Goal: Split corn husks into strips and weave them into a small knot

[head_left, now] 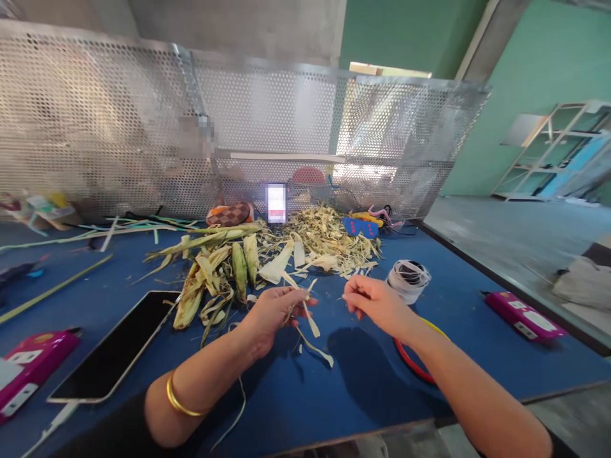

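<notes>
My left hand [273, 313] is closed in a pinch on pale corn husk strips [311, 319], whose ends stick out past the fingertips and hang toward the table. To the right, my right hand [375, 304] is raised over the table with thumb and fingers pressed together; anything between them is too small to name. Behind my left hand lie whole green-and-tan corn husks [212, 270]. Farther back is a heap of shredded husk [329, 235]. A spool of white cord [409, 280] stands just beyond my right hand.
A large phone or tablet [117, 346] with a cable lies at left, near a magenta power strip [35, 362]. Another magenta strip [522, 316] is at right. A red and yellow ring [413, 364] lies under my right forearm. Perforated metal panels [272, 105] close off the back.
</notes>
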The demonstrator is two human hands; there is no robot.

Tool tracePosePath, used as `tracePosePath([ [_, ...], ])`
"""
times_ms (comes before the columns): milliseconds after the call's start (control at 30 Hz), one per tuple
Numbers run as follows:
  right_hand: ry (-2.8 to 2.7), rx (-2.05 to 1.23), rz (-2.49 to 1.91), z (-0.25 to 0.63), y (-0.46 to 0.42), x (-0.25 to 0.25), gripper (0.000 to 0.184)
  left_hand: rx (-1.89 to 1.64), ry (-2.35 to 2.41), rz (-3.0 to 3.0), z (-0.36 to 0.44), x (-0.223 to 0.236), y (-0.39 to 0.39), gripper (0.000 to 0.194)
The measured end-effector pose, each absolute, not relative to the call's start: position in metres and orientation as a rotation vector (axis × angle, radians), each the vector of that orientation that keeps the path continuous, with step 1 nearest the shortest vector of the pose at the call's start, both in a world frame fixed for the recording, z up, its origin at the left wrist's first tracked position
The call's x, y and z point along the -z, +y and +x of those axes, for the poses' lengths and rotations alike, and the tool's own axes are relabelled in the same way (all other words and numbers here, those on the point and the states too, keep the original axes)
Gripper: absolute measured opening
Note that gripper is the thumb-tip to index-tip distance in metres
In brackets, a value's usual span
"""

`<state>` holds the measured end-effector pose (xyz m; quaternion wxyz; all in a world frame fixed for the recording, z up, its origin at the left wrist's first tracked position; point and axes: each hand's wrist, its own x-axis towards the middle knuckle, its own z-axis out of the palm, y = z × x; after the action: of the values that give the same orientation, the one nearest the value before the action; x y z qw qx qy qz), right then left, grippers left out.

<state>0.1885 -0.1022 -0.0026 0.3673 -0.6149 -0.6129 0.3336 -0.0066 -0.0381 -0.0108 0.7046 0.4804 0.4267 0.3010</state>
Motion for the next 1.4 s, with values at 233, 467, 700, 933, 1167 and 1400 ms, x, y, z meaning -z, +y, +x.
tracePosePath([
  [233, -1.699, -0.946, -1.528, 0.174, -0.073, -0.013, 0.008, -0.684, 0.862, 1.023, -0.009, 0.008, -0.036, 0.022],
  [467, -1.600, -0.988, -1.470, 0.161, -0.066, -0.001, 0.006, -0.472, 0.805, 0.861, -0.010, 0.012, -0.036, 0.018],
  [700, -1.538, -1.032, -1.431, 0.165, -0.067, 0.011, 0.009, -0.541, 0.800, 0.881, -0.007, 0.017, -0.037, 0.017],
  [933, -1.307, -1.480, -1.356, 0.170, -0.070, 0.011, 0.029, -0.686, 0.837, 0.936, -0.005, 0.017, -0.034, 0.020],
  [1167, -1.494, -1.280, -1.567, 0.174, -0.073, 0.009, 0.010, -0.748, 0.947, 1.009, -0.006, 0.018, -0.034, 0.021],
  [1400, -1.671, -1.038, -1.653, 0.172, -0.082, 0.002, 0.013, -0.774, 1.042, 1.111, -0.005, 0.018, -0.033, 0.019],
])
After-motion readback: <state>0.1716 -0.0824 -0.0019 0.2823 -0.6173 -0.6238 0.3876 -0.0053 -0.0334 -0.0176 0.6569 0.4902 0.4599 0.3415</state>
